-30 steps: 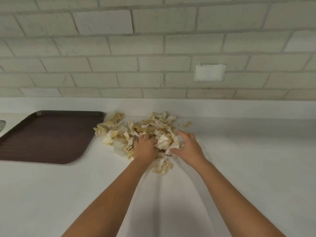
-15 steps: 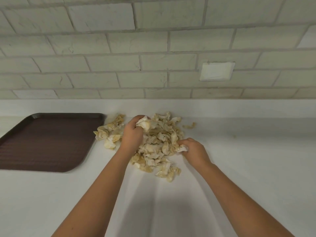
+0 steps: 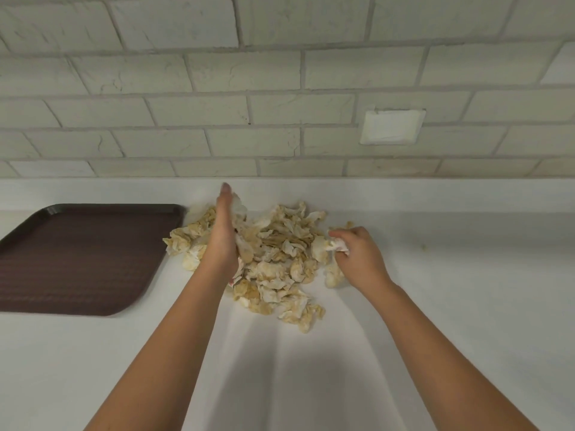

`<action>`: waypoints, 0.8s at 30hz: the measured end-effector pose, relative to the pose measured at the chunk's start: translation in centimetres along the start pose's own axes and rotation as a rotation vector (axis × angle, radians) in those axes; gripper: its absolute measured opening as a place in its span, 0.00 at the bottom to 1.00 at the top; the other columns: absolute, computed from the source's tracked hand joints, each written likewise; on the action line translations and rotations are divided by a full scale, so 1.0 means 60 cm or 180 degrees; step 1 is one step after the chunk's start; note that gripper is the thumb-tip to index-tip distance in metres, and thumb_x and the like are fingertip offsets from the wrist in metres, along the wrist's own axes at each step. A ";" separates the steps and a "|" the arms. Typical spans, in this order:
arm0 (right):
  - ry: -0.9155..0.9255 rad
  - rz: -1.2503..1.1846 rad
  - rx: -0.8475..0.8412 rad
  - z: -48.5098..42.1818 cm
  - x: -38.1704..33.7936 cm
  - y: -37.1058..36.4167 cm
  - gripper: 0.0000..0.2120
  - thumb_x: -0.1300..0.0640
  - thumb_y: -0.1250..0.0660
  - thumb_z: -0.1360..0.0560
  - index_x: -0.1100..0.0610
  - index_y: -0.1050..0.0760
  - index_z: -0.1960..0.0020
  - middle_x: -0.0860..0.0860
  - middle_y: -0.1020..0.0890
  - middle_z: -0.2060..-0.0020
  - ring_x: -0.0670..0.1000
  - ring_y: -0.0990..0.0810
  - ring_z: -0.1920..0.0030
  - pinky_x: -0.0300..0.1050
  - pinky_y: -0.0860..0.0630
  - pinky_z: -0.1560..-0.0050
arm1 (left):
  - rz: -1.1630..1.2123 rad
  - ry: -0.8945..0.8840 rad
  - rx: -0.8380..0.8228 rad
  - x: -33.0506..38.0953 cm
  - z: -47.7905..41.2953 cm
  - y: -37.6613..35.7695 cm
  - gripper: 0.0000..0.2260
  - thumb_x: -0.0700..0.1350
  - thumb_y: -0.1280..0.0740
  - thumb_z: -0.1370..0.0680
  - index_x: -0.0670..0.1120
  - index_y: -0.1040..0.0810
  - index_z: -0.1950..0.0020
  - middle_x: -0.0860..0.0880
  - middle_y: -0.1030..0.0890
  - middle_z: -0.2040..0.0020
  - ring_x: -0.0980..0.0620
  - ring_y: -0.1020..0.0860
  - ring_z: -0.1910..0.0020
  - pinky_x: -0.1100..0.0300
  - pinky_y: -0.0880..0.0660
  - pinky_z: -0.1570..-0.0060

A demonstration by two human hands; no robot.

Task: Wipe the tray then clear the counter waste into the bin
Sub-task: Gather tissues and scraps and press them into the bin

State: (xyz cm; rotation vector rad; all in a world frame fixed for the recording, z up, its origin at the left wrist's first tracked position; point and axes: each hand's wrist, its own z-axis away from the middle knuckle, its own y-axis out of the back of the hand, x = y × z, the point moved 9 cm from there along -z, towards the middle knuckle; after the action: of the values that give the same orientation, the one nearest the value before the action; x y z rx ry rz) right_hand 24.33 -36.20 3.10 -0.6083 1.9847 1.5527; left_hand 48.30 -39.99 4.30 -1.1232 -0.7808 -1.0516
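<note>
Okay, head cam, the only view we've got. Centre frame: the waste pile, crumpled yellowish-white scraps, lies on the white counter. It's just right of the dark brown tray at mid-left. The nearest bits are close to the tray's right edge; can't tell if they touch.

Left hand is at the pile's left side, fingers straight, edge-on like a blade and pressed into the scraps. It's open and gripping nothing I can make out. There's a white bit behind the fingertips, unclear if it's held. Right hand is at the pile's right side with fingers curled, pinching a white scrap.

Progress, my read: the tray surface looks bare, no crumbs or smears visible, so the wipe is prob. done. No cloth in shot to confirm it, though. The waste is all on the counter, so this is the gathering stage. Left to do: bunch it up, lift it, dump it. The bin is not in frame.

Writing: none. The wall plate, upper right on the brick wall, is blank, and the tray shows no logo.
</note>
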 end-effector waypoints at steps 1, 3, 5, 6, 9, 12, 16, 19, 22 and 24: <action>0.0071 0.0147 -0.0212 -0.006 -0.006 -0.020 0.21 0.65 0.37 0.25 0.54 0.27 0.33 0.56 0.29 0.39 0.56 0.26 0.41 0.38 0.31 0.45 | 0.0197 -0.0015 0.0134 0.007 -0.004 0.010 0.36 0.71 0.35 0.35 0.54 0.30 0.32 0.46 0.27 0.34 0.45 0.27 0.36 0.42 0.30 0.38; 0.0138 0.0512 -0.0703 -0.011 -0.008 -0.067 0.22 0.58 0.37 0.23 0.52 0.32 0.29 0.57 0.32 0.36 0.58 0.30 0.37 0.44 0.31 0.39 | 0.0180 0.0022 0.0384 0.019 -0.004 0.021 0.13 0.57 0.37 0.26 0.48 0.23 0.55 0.46 0.21 0.55 0.49 0.22 0.59 0.58 0.23 0.60; 0.0153 0.0851 -0.1035 -0.008 -0.002 -0.105 0.23 0.50 0.37 0.22 0.51 0.34 0.29 0.57 0.35 0.33 0.59 0.33 0.35 0.48 0.31 0.38 | -0.0257 0.0050 0.0582 0.027 -0.013 0.027 0.08 0.50 0.37 0.25 0.48 0.26 0.62 0.46 0.22 0.61 0.51 0.29 0.71 0.63 0.32 0.73; 0.0197 0.0998 -0.1070 -0.007 0.002 -0.115 0.23 0.50 0.37 0.22 0.51 0.33 0.29 0.57 0.36 0.32 0.58 0.32 0.36 0.49 0.31 0.38 | -0.0424 -0.0015 0.0669 0.032 -0.022 0.026 0.07 0.48 0.37 0.25 0.47 0.23 0.58 0.46 0.21 0.62 0.51 0.31 0.71 0.61 0.32 0.73; 0.0298 0.1069 -0.0871 -0.006 0.014 -0.117 0.22 0.62 0.36 0.24 0.53 0.31 0.31 0.57 0.33 0.34 0.58 0.28 0.40 0.50 0.28 0.43 | -0.0720 -0.0193 0.0582 0.037 -0.051 0.000 0.11 0.39 0.39 0.22 0.41 0.23 0.42 0.49 0.21 0.58 0.52 0.26 0.71 0.56 0.21 0.58; 0.0231 0.0988 -0.0767 -0.009 0.032 -0.113 0.27 0.68 0.38 0.26 0.54 0.34 0.30 0.56 0.31 0.36 0.58 0.25 0.45 0.48 0.27 0.49 | -0.1564 -0.0449 0.0251 0.035 -0.085 -0.053 0.16 0.33 0.41 0.24 0.44 0.21 0.41 0.47 0.23 0.50 0.46 0.25 0.61 0.64 0.22 0.68; 0.0187 0.1158 -0.1133 -0.025 0.045 -0.124 0.32 0.64 0.41 0.24 0.49 0.48 0.23 0.57 0.33 0.36 0.59 0.24 0.46 0.46 0.28 0.54 | -0.4016 -0.0860 -0.0629 -0.017 -0.139 -0.142 0.16 0.42 0.29 0.27 0.48 0.22 0.39 0.46 0.26 0.36 0.45 0.24 0.43 0.60 0.26 0.46; 0.0098 0.1011 -0.1178 -0.036 0.055 -0.118 0.24 0.57 0.36 0.23 0.52 0.38 0.29 0.57 0.33 0.39 0.59 0.23 0.48 0.46 0.26 0.51 | -0.5230 -0.0641 -0.0983 -0.084 -0.161 -0.156 0.23 0.49 0.25 0.31 0.46 0.23 0.37 0.47 0.24 0.37 0.45 0.24 0.41 0.56 0.27 0.45; -0.0027 0.0586 -0.0892 -0.036 0.069 -0.097 0.24 0.49 0.27 0.29 0.56 0.32 0.39 0.54 0.32 0.47 0.56 0.23 0.54 0.44 0.28 0.57 | -0.5484 -0.0907 -0.0756 -0.083 -0.165 -0.163 0.09 0.45 0.31 0.26 0.43 0.21 0.50 0.47 0.20 0.51 0.46 0.21 0.50 0.58 0.27 0.59; -0.0130 0.0313 -0.0617 -0.033 0.082 -0.082 0.25 0.47 0.25 0.33 0.58 0.31 0.45 0.51 0.32 0.52 0.54 0.24 0.57 0.42 0.31 0.61 | -0.5015 -0.1104 -0.0586 -0.057 -0.159 -0.164 0.05 0.42 0.33 0.26 0.42 0.22 0.54 0.46 0.22 0.55 0.47 0.21 0.54 0.59 0.30 0.62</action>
State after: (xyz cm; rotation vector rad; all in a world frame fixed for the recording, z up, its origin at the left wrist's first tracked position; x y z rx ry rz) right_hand 23.51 -39.34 -3.37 -0.5567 1.8726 1.8173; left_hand 37.80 -49.08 1.77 -0.6904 -1.9987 -2.2480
